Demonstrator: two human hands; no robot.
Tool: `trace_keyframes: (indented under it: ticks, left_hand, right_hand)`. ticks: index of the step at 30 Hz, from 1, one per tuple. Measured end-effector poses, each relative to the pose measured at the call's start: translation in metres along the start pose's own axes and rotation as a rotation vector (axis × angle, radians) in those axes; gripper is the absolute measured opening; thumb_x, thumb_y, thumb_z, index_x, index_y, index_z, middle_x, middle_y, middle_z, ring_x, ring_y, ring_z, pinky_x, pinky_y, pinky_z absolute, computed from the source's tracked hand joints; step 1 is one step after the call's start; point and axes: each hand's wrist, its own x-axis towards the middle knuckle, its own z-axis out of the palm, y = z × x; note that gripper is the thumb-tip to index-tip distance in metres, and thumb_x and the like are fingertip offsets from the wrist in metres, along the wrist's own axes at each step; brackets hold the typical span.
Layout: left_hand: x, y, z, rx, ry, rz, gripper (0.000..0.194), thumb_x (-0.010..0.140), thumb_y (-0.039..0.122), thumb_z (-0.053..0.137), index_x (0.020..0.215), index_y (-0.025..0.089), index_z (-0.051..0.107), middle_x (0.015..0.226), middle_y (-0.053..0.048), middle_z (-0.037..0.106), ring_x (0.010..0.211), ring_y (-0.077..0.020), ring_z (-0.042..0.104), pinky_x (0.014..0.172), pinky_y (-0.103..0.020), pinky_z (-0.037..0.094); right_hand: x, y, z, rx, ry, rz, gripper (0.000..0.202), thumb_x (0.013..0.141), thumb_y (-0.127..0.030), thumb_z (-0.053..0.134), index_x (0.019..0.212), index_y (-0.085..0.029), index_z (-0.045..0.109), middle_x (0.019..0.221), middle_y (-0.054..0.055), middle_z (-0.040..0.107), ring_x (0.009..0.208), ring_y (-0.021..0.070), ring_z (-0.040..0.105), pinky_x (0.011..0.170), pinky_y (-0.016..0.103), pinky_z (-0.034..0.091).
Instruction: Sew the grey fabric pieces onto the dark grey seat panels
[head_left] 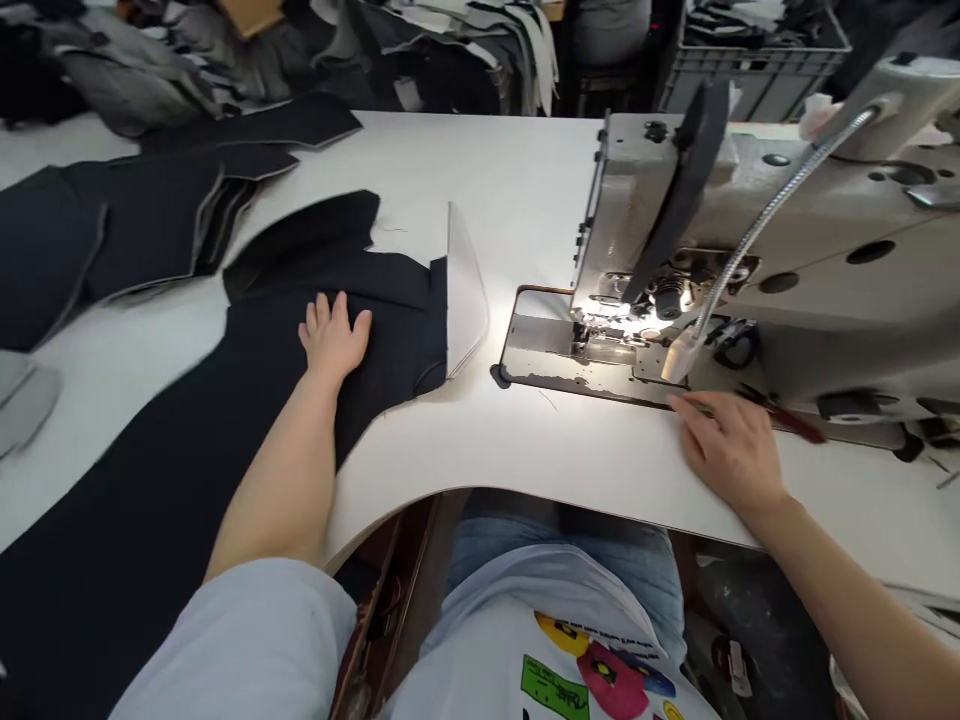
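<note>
My left hand (334, 340) lies flat with spread fingers on a dark garment piece (285, 400), which runs from the table down past its left edge. A pale, thin, stiff-looking sheet (465, 300) sticks out along the right edge of that cloth. Beside the front of the sewing machine bed, my right hand (735, 450) has its fingers curled and drawn together. A slim red-handled tool (799, 425) shows just behind it; whether the fingers grip this tool is hidden. The machine's needle area (607, 330) is lit, with no cloth under it.
The sewing machine (675, 200) fills the right side, with a bendable lamp (772, 215) arching over its bed. Stacked dark cut pieces (150, 220) lie at the table's left. Behind the white table (517, 180) are heaped garments (450, 60) and a grey crate (750, 75).
</note>
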Motion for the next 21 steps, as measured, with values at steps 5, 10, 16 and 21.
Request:
trace_keyframes:
  ticks: [5,10,16,21]
  left_hand:
    - [-0.095,-0.034,-0.005,0.191,-0.236,0.043,0.075,0.095,0.054,0.020,0.154,0.009,0.025,0.160,-0.019,0.020,0.149,-0.0376,0.017,0.119,-0.059,0.018]
    - [-0.135,-0.021,-0.040,0.266,-0.328,0.162,0.069,0.093,0.056,0.031,0.148,0.015,0.040,0.150,-0.015,0.044,0.136,-0.0353,0.044,0.110,-0.047,0.039]
    - [-0.137,0.051,-0.008,0.243,-0.276,0.651,0.061,0.096,0.040,0.032,0.150,0.010,0.036,0.157,-0.018,0.030,0.147,-0.0341,0.025,0.117,-0.053,0.023]
    - [-0.169,0.075,-0.001,0.060,-0.237,0.932,0.053,0.098,0.028,0.027,0.147,0.013,0.041,0.154,-0.018,0.036,0.144,-0.0312,0.033,0.115,-0.054,0.029]
  right_hand:
    - [0.028,-0.039,0.011,0.252,-0.012,-0.117,0.026,0.091,-0.012,0.053,0.114,-0.017,0.063,0.112,0.012,0.068,0.099,0.0233,0.063,0.083,0.036,0.049]
    - [0.046,-0.071,0.026,0.422,0.061,-0.220,0.039,0.091,-0.006,0.048,0.127,-0.020,0.057,0.124,0.014,0.063,0.115,0.0239,0.060,0.090,0.039,0.051]
    - [0.049,-0.103,0.011,0.479,-0.088,-0.400,0.057,0.092,0.000,0.039,0.141,-0.028,0.048,0.148,0.014,0.047,0.137,0.0227,0.044,0.106,0.046,0.044]
    - [-0.011,-0.109,-0.021,0.523,-0.326,-0.251,0.055,0.092,-0.008,0.042,0.144,-0.025,0.047,0.151,0.013,0.045,0.136,0.0222,0.046,0.109,0.045,0.041]
